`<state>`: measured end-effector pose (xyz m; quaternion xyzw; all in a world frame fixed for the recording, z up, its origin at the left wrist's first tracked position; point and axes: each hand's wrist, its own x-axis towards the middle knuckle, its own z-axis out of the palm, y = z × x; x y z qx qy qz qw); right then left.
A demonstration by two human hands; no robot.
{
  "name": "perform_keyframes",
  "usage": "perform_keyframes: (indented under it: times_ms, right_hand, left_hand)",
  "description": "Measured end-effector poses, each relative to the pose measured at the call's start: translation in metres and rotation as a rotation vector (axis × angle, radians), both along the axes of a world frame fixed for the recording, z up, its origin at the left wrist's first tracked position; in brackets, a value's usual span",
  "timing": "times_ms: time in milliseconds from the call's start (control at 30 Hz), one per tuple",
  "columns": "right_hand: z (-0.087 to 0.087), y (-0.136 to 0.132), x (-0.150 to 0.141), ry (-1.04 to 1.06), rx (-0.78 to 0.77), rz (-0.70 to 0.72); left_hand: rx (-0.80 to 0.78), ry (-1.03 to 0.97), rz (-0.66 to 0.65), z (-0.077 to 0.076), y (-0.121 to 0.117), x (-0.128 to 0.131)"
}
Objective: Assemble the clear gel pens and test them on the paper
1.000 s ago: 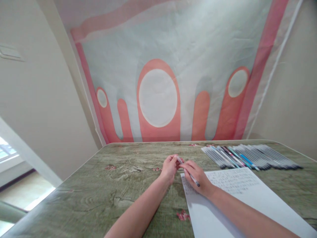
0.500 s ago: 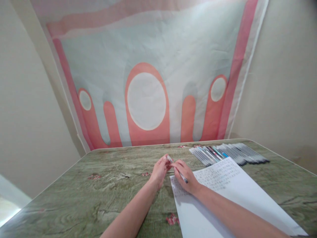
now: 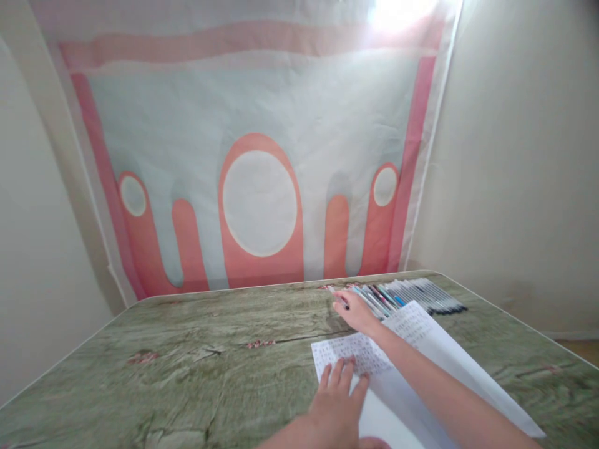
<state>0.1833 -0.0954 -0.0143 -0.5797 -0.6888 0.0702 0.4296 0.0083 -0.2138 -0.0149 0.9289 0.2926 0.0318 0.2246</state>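
My left hand (image 3: 337, 399) lies with spread fingers on the left part of a white sheet of paper (image 3: 472, 386). Rows of dark handwriting fill the sheet's upper part. Farther off, my right hand (image 3: 358, 310) is closed on a pen (image 3: 345, 304), at the left end of a row of pens (image 3: 393, 298). The pen's dark end points toward me. Whether it touches the table or the neighbouring pens I cannot tell. My right forearm crosses over the paper and hides part of it.
The table (image 3: 187, 368) has a greenish wood-grain cover with small pink flower prints. Behind its far edge hangs a cloth (image 3: 309, 112) with orange and white shapes. A plain wall (image 3: 515, 187) stands at the right.
My hands were together around the pen above the paper's left corner. The left has come down onto the sheet; the right has carried the pen away toward the row. The view has shifted.
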Motion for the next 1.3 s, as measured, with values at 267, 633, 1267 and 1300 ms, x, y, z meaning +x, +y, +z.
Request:
perform_keyframes:
  times_ms: [267,633,1267,1300]
  right_hand:
    - [-0.004,-0.013,0.019,-0.521,-0.030,0.027]
    - [-0.001,-0.027,0.033,-0.562,-0.003,0.130]
    - [-0.029,-0.004,0.182,-0.311,-0.283,-0.645]
    - [-0.030,-0.004,0.181,-0.316,-0.292,-0.652]
  left_hand:
    - [-0.014,0.040,-0.080,-0.010,-0.006,0.032]
    - [-0.049,0.000,-0.070,-0.017,-0.010,0.075]
    - [-1.107,-0.960,0.814,0.014,0.112,0.073]
    - [-1.141,-0.964,0.845,0.012,0.120,0.076]
